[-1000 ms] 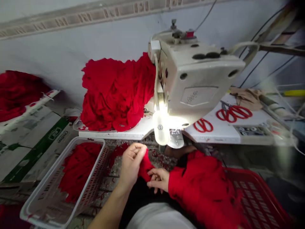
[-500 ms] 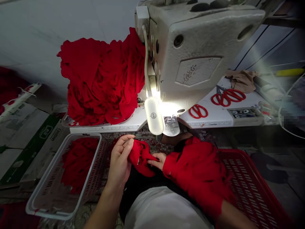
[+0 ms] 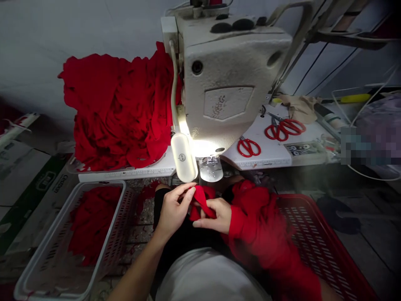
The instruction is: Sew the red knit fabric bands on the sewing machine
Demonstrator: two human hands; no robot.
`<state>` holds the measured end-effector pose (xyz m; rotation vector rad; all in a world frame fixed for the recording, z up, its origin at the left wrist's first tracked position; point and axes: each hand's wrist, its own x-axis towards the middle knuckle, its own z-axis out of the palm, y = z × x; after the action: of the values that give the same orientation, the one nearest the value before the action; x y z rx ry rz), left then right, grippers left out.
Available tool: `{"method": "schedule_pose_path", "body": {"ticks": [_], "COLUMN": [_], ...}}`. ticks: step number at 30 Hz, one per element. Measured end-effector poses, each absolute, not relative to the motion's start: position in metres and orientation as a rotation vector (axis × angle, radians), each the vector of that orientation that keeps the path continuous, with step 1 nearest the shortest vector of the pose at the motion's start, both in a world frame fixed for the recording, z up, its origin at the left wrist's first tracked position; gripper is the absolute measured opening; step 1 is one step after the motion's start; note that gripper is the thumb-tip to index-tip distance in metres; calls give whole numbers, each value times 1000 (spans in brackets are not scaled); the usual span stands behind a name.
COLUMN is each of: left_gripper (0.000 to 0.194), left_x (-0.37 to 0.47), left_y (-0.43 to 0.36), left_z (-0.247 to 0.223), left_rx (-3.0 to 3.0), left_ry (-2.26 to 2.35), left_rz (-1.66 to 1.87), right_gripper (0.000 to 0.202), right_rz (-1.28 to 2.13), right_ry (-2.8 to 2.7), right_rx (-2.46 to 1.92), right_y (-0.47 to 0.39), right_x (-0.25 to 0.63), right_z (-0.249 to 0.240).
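Head view: the left hand [image 3: 175,213] has thumb and index finger pinching the edge of a red cloth piece [image 3: 203,200]; the right hand [image 3: 217,215] grips the same piece from the other side, its thumb held low and its fingers partly hidden by the cloth, so whether they all press on it I cannot tell; the piece lies between the two hands, above the person's dark-clad lap and just in front of the sewing machine [image 3: 232,79]; more red fabric [image 3: 263,228] is bunched around the right forearm; a lit lamp [image 3: 184,161] hangs at the machine's left side, close above the left hand's fingertips; on the white surface [image 3: 271,154] a large red pile [image 3: 115,108] sits left of the machine, and red-handled scissors [image 3: 249,147] lie to its right, near a second pair [image 3: 285,128] and a small parts tray [image 3: 303,149]; below left, a white basket [image 3: 114,234] holds crumpled red cloth [image 3: 90,225]; at right, a red basket [image 3: 316,221] stands beside the draped forearm.
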<state>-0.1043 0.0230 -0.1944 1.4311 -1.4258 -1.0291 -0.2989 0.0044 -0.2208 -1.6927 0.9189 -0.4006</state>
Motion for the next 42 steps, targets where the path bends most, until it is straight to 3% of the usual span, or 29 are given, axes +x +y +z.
{"method": "schedule_pose_path", "body": {"ticks": [2, 5, 7, 10, 15, 20, 25, 28, 34, 42], "left_gripper": [26, 26, 30, 26, 33, 31, 23, 24, 24, 25], "left_x": [-96, -85, -85, -92, -101, -101, -95, -94, -104, -113], "left_y": [17, 11, 9, 7, 11, 17, 11, 6, -7, -33], "left_z": [-199, -203, -202, -198, -203, -206, -198, -195, -180, -163], "left_rx": [1464, 1415, 1276, 1025, 1123, 1213, 1047, 998, 1133, 1374], "left_ry": [-1693, -2028, -2150, -2171, -1919, -1650, -1977, -2041, -1871, -1530], "left_rz": [-1023, -1217, -1293, -1373, -1584, -1414, -847, -695, -804, -956], "right_gripper": [37, 47, 37, 27, 36, 41, 26, 20, 20, 36], "right_rz": [-479, -541, -514, -477, -602, -676, -937, -1078, -1168, -1146], "right_ry": [1059, 1112, 1010, 810, 897, 1101, 1160, 1170, 1223, 1227], "right_rx": [-1889, -1957, -1990, -2006, -1716, -1345, -1660, -1861, -1661, -1187], "right_y": [-4, -16, -18, -17, -16, -13, -6, -7, -22, -46], "right_x": [-315, -336, -343, -344, -345, -345, -338, -335, -331, -334], "right_z": [-215, -210, -210, -214, -225, -221, -186, -168, -168, -183]}}
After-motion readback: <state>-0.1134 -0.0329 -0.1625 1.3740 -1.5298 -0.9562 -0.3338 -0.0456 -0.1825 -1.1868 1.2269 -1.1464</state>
